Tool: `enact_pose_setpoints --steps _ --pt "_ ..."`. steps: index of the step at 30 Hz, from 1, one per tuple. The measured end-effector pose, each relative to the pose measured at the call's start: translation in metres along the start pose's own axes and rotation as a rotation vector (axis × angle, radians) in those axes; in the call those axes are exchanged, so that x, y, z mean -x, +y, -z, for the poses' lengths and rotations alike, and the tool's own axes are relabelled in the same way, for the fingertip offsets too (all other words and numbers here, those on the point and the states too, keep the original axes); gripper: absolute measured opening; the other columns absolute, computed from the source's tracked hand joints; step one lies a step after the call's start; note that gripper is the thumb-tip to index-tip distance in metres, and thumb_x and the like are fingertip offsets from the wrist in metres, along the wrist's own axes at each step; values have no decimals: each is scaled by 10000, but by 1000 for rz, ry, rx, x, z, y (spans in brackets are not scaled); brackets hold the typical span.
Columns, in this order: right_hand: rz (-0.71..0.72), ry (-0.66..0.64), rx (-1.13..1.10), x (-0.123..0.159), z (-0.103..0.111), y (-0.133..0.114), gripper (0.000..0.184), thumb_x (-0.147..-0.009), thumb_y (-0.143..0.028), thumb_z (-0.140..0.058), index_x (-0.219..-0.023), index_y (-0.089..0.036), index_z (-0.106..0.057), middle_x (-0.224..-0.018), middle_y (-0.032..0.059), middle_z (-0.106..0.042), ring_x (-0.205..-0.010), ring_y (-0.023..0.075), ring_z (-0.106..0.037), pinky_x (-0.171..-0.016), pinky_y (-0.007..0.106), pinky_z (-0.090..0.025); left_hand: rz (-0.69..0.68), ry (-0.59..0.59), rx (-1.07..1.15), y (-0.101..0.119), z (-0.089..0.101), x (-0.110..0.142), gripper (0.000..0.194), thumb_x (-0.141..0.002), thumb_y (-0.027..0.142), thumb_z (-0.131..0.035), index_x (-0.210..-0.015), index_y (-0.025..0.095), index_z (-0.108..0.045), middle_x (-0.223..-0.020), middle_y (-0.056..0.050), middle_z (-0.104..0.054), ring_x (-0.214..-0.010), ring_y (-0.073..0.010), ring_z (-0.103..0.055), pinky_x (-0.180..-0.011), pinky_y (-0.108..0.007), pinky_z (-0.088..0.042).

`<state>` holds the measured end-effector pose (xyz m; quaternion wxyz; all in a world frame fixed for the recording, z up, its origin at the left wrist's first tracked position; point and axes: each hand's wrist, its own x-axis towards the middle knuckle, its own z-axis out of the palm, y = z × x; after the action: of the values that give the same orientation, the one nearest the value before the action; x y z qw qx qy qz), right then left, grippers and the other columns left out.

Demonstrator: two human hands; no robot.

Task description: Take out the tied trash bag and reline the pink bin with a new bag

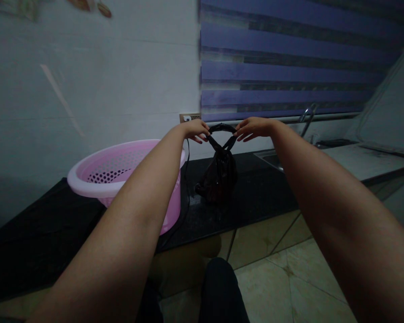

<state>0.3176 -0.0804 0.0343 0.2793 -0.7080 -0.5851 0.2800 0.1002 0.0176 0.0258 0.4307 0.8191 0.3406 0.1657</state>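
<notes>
A black plastic bag [218,177] rests on the dark countertop, bunched and narrow at its neck. Its two handles cross above the neck and form a loop between my hands. On the loop's left side, my left hand [197,130] pinches the bag's handle with its fingertips. My right hand [254,128] grips the loop's right side, fingers pointing left. Both arms reach far forward. What fills the bag is hidden.
A pink plastic basket [87,186] with a perforated wall stands left of the bag, partly behind my left arm. A dark cord hangs from the wall socket [190,118]. At the right are a sink [269,159] and a faucet [309,117]. The black countertop [256,197] has cabinets below.
</notes>
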Motion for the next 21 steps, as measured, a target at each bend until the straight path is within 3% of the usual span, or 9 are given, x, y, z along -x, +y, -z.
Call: enact_pose_setpoints --steps 14,21 --pt "15 7 35 4 1 0 211 -821 -214 -646 -1025 -160 -655 -1109 102 -656 -1058 187 -621 -954 343 -524 10 -22 -67 2 2 1 336 -796 107 -595 -1129 123 -633 -1176 -145 -640 -1039 -237 -620 -834 -326 -489" --pt "17 46 52 4 2 -1 191 -836 -259 -642 -1001 -168 -676 -1036 104 -671 -990 180 -635 -888 319 -540 -7 10 -67 2 1 0 354 -790 119 -578 -1139 130 -639 -1060 -133 -662 -959 -219 -618 -811 -326 -485"
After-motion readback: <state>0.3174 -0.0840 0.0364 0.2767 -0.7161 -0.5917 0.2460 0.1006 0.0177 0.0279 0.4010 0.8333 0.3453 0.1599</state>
